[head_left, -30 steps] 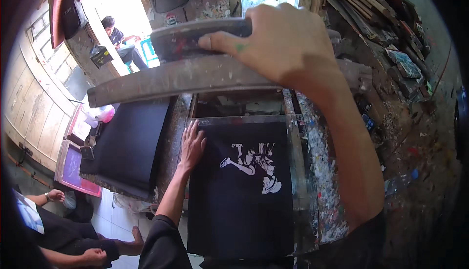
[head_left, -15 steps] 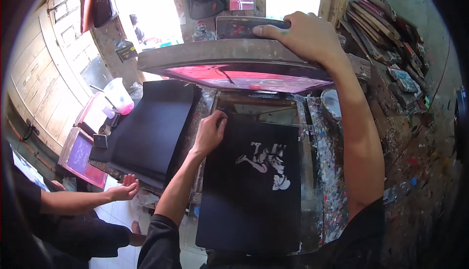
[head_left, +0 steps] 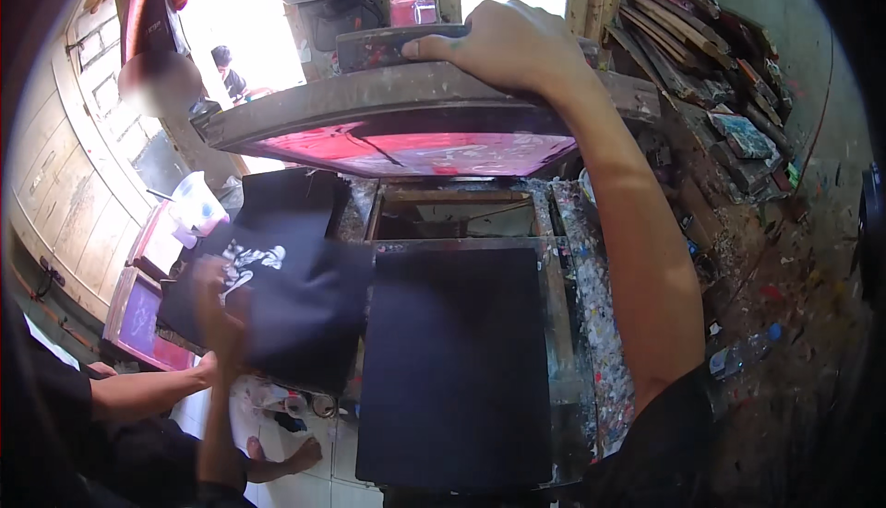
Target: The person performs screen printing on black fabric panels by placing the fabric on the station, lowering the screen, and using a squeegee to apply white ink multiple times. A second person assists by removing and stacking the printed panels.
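My right hand (head_left: 508,47) grips the top of a raised wooden screen-printing frame (head_left: 369,107), its thumb over a dark wooden bar (head_left: 369,48) lying there. The frame's pink-red mesh (head_left: 406,153) faces down toward me. At the left my left hand (head_left: 220,300), smeared by motion, has its fingers closed at the edge of a black fabric piece (head_left: 314,310) bearing a white printed figure. This piece is blurred too, over a dark stack (head_left: 286,199). A plain black fabric piece (head_left: 452,370) lies flat on the printing board below the frame.
A co-worker's hand (head_left: 205,370) is close to my left forearm. Beyond the stack stands a white tub (head_left: 196,202) with pink stains. A small purple-pink screen (head_left: 152,314) leans at the left. Wooden boards (head_left: 678,37) are piled at the right, with a plastic bottle (head_left: 743,351) nearer me.
My left hand has carried the printed black fabric from the board leftward over the stack, uncovering a plain black piece. My right hand still holds the frame up. The view has shifted slightly.
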`<state>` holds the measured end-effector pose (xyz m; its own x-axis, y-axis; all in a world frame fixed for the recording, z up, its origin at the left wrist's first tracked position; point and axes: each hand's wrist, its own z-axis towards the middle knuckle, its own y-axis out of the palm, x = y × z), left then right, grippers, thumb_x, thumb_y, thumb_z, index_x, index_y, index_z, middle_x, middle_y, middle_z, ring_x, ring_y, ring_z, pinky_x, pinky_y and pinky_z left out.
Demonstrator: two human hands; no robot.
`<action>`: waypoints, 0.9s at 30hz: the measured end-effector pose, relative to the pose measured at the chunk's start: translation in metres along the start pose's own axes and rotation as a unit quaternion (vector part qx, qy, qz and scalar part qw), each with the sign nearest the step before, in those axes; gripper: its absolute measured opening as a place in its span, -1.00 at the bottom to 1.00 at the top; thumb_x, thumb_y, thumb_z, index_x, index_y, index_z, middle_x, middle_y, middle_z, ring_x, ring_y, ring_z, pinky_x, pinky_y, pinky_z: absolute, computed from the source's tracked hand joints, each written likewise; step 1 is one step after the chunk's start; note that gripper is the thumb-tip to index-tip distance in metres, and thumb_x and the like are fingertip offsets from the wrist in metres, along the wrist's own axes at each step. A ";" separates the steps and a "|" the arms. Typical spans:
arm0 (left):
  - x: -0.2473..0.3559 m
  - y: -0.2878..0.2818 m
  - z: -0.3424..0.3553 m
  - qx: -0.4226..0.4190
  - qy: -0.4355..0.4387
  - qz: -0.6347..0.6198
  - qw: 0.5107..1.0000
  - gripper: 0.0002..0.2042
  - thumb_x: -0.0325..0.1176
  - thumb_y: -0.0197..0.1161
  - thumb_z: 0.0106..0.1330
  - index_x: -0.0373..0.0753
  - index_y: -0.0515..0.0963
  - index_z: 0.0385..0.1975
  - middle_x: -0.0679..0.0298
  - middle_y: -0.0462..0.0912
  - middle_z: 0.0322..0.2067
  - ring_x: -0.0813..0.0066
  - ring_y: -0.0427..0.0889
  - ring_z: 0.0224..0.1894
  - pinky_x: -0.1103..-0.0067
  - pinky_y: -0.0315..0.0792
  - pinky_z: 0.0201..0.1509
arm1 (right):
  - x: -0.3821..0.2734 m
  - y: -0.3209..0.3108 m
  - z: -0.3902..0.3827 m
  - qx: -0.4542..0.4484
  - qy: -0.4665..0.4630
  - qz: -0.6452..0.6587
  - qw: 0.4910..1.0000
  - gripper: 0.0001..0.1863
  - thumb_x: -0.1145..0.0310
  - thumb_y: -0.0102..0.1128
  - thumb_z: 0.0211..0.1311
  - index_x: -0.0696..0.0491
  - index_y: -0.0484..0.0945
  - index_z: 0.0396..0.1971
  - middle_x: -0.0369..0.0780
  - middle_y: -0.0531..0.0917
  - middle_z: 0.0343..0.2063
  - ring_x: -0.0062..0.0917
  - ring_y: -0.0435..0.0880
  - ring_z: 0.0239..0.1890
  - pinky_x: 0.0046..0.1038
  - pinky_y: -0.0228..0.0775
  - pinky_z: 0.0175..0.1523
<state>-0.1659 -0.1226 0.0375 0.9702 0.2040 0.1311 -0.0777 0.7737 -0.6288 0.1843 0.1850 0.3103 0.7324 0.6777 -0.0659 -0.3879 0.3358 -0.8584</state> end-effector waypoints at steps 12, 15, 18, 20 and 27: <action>0.241 0.314 -0.008 -0.288 0.027 -0.171 0.942 -0.40 -0.13 0.31 0.38 -0.27 0.38 0.35 0.00 0.39 0.37 -0.09 0.20 0.51 -0.06 -0.06 0.58 | -0.009 0.007 -0.007 0.027 -0.022 0.009 0.999 -0.19 -0.48 0.24 0.08 0.03 0.77 -0.11 -0.02 0.79 -0.15 -0.10 0.78 -0.05 -0.18 0.58 0.11; 0.253 0.318 -0.026 -0.302 0.047 -0.169 0.937 -0.40 -0.08 0.22 0.44 -0.29 0.36 0.37 0.03 0.41 0.37 -0.08 0.17 0.52 -0.08 -0.10 0.58 | -0.001 0.014 -0.008 0.077 -0.039 0.046 0.995 -0.03 -0.59 0.17 0.02 0.24 0.76 -0.41 0.13 0.75 -0.37 0.03 0.78 -0.20 -0.11 0.59 0.02; 0.251 0.321 -0.035 -0.263 0.061 -0.186 0.945 -0.39 -0.04 0.19 0.46 -0.28 0.35 0.38 0.04 0.39 0.38 -0.08 0.17 0.52 -0.09 -0.10 0.58 | -0.001 -0.002 -0.004 0.033 -0.016 0.046 0.998 -0.03 -0.58 0.17 0.03 0.24 0.77 -0.37 0.13 0.76 -0.33 0.01 0.78 -0.18 -0.10 0.58 0.02; 0.244 0.314 -0.033 -0.265 0.049 -0.165 0.949 -0.38 -0.04 0.19 0.46 -0.28 0.34 0.40 0.04 0.37 0.41 -0.06 0.15 0.54 -0.06 -0.10 0.59 | -0.009 -0.004 -0.009 0.027 -0.012 0.052 0.998 -0.04 -0.57 0.16 0.05 0.24 0.77 -0.36 0.13 0.76 -0.33 -0.01 0.78 -0.18 -0.10 0.58 0.01; 0.282 0.130 -0.014 -0.009 -0.143 -0.563 0.814 -0.40 -0.32 0.27 0.48 -0.32 0.19 0.43 -0.06 0.41 0.33 -0.05 0.47 0.34 0.18 0.45 0.33 | -0.029 0.045 -0.113 0.111 -0.061 0.014 0.992 -0.25 -0.45 0.12 0.22 0.09 0.68 -0.34 -0.01 0.75 -0.35 -0.10 0.75 -0.20 -0.09 0.41 0.15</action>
<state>0.1006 0.0267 -0.0181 0.3297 -0.4954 0.8037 0.8296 0.5584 0.0039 0.2086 0.1070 0.2159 0.6513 0.7587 -0.0141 -0.5303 0.4418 -0.7236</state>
